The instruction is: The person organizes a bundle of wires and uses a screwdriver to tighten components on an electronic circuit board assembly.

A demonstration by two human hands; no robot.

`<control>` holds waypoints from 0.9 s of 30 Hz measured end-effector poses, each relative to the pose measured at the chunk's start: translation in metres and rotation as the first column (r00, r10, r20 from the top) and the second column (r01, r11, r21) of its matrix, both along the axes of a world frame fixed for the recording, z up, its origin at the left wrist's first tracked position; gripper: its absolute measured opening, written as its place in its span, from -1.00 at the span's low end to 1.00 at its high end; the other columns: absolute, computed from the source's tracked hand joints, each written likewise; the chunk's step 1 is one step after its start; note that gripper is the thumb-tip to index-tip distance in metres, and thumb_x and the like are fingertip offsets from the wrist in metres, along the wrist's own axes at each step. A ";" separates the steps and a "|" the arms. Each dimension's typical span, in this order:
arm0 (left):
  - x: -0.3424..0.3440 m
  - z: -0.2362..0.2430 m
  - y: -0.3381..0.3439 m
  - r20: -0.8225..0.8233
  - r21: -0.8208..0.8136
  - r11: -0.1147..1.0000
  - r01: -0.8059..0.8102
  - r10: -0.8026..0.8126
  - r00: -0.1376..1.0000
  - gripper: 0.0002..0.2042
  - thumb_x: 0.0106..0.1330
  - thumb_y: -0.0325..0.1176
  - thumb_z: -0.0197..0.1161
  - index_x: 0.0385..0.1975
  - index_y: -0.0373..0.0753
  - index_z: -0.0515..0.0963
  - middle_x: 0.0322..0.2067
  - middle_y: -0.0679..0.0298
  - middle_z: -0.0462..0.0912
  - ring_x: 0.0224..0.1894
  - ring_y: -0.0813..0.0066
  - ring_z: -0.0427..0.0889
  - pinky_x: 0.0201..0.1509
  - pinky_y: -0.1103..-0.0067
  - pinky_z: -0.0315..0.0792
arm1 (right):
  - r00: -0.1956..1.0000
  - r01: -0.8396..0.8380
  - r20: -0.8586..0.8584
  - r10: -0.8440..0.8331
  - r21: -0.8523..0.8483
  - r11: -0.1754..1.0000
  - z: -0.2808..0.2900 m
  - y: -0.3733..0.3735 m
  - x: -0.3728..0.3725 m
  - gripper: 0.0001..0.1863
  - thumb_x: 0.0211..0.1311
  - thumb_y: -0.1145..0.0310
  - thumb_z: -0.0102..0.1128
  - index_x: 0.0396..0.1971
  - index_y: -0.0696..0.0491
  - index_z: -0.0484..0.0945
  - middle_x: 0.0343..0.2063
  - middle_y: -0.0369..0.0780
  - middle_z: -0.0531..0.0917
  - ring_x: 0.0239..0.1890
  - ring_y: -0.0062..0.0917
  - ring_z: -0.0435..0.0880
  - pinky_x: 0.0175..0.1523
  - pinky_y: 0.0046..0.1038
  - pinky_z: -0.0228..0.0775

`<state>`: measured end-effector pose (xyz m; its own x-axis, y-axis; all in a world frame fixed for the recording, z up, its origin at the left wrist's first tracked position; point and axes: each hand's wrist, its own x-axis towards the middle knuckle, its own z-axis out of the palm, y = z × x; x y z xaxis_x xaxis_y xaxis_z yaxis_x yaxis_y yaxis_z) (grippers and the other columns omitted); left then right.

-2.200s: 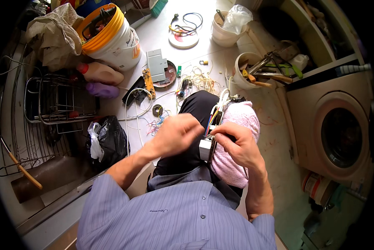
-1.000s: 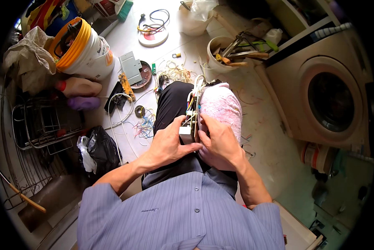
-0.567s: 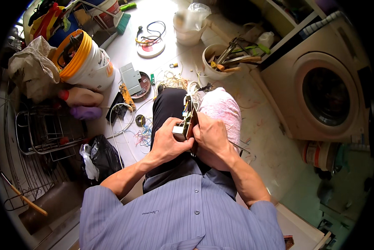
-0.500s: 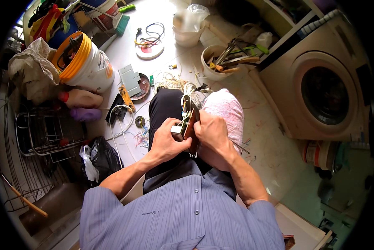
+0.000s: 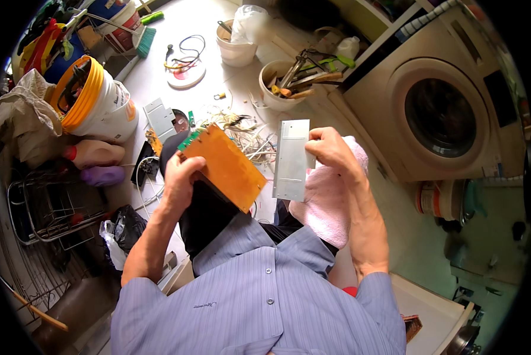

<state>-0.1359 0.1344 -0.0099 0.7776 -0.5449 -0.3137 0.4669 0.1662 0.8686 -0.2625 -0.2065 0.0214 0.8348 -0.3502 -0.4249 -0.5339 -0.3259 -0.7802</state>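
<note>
Board [image 5: 227,170], orange w/ green strip at one end, is up at 11 o'clock from the person's shirt [image 5: 236,290], gripped by the L hand [image 5: 181,177], thumb on its face, other fingers mostly hidden. R hand [image 5: 335,152] has its fingers curled on the edge of a grey metal plate [image 5: 291,163] at approx. 12, apart from the board, nr the pink towel [image 5: 327,210] at 1. Tangled wires [image 5: 262,142] lie beyond at 12, washer [image 5: 434,106] at 2.

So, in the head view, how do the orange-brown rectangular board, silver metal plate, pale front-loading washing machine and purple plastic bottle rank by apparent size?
1. Pale front-loading washing machine
2. Orange-brown rectangular board
3. Silver metal plate
4. Purple plastic bottle
The board beats the plate mainly on breadth.
</note>
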 end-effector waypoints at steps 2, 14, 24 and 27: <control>0.008 -0.003 0.003 0.025 -0.006 1.000 0.014 -0.014 1.000 -0.60 0.27 -0.34 0.27 0.08 -0.37 0.50 -0.17 0.24 0.70 -0.22 0.50 0.73 -0.17 0.58 0.63 | 0.999 0.036 0.002 -0.037 0.097 0.995 0.014 -0.006 -0.008 -0.82 0.07 0.44 0.15 -0.52 0.26 0.63 -0.69 -0.38 0.48 -0.66 -0.77 0.30 -0.59 -0.55 0.07; -0.001 0.001 -0.029 0.169 0.031 0.996 -0.078 0.072 0.983 -0.65 0.25 -0.36 0.30 0.00 -0.37 0.55 -0.24 0.31 0.68 -0.24 0.54 0.67 -0.11 0.59 0.54 | 0.911 0.345 0.222 -0.349 0.057 0.937 0.037 -0.036 -0.036 -0.88 0.06 0.46 0.19 -0.47 0.19 0.65 -0.64 -0.38 0.53 -0.67 -0.78 0.33 -0.59 -0.60 0.08; -0.090 -0.014 -0.070 0.725 0.558 0.827 0.068 -0.526 0.444 -0.60 0.01 -0.29 0.44 -0.18 -0.29 0.51 -0.23 0.01 0.56 -0.20 -0.03 0.65 -0.14 0.25 0.58 | 0.800 0.385 0.414 -0.435 0.201 0.901 0.053 -0.029 -0.039 -0.86 0.23 0.46 0.19 -0.54 0.08 0.50 -0.67 -0.41 0.46 -0.72 -0.79 0.33 -0.63 -0.64 0.07; -0.112 -0.020 -0.066 0.759 0.561 0.823 0.086 -0.553 0.343 -0.57 0.04 -0.26 0.46 -0.16 -0.34 0.47 -0.19 0.01 0.54 -0.22 -0.01 0.66 -0.16 0.27 0.59 | 0.797 0.346 0.423 -0.432 0.266 0.900 0.055 -0.024 -0.035 -0.84 0.25 0.45 0.21 -0.53 0.06 0.48 -0.66 -0.42 0.45 -0.72 -0.79 0.33 -0.63 -0.65 0.07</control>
<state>-0.2481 0.0681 -0.0298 0.5130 -0.8390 0.1812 -0.6383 -0.2318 0.7340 -0.2980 -0.2307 0.0767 0.7544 -0.6475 -0.1081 -0.1514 -0.0114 -0.9884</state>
